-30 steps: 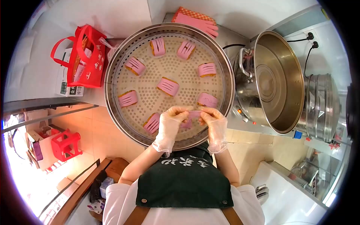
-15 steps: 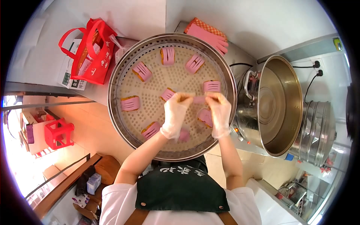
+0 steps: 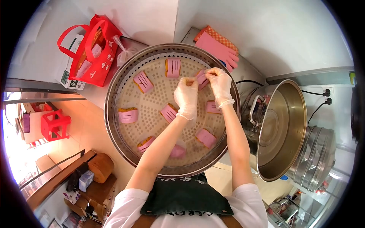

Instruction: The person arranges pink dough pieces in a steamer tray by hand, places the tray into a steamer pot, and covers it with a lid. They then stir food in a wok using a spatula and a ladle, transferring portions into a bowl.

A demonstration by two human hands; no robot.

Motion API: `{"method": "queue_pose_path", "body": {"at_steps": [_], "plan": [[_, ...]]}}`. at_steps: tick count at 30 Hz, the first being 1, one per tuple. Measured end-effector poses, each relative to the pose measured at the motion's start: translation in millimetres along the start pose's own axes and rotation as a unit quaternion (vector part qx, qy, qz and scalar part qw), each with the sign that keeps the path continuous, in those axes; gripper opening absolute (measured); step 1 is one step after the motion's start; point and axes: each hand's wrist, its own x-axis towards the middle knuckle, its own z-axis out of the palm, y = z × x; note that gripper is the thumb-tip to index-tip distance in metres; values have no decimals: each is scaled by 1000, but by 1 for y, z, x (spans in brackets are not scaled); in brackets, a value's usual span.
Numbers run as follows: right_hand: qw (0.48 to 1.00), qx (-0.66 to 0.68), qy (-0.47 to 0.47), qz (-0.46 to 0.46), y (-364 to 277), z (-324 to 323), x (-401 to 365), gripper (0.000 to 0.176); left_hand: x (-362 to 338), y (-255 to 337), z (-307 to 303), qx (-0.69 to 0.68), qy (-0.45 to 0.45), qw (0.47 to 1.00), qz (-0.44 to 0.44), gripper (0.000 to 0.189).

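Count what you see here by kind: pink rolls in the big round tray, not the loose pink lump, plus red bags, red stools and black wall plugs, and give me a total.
Rolls: 8
Bag: 1
Stool: 1
Plugs: 2
Total: 12

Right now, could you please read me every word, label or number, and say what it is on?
No text reads clearly enough to quote.
Red bag: white characters, too small.
Carton beside it: printing, too blurred.
Dark apron: white lettering, partly folded away, unreadable.
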Motion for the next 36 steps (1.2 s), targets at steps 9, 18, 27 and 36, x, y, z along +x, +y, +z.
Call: {"method": "queue_pose_path", "body": {"at_steps": [9,18,27,36], "plan": [[997,-72,-10,-5,-3,-2,1,12,-7,2,5,14,2,1000,-10,17],[999,-41,7,-19,-6,-2,-3,12,-5,7,1,-23,-13,999,-34,29],[996,-92,3,-18,-2,0,1,13,-1,-2,9,16,-1,999,-35,29],[993,-111,6,-46,0,2,4,13,1,-2,9,-22,-7,998,-62,34]]}}
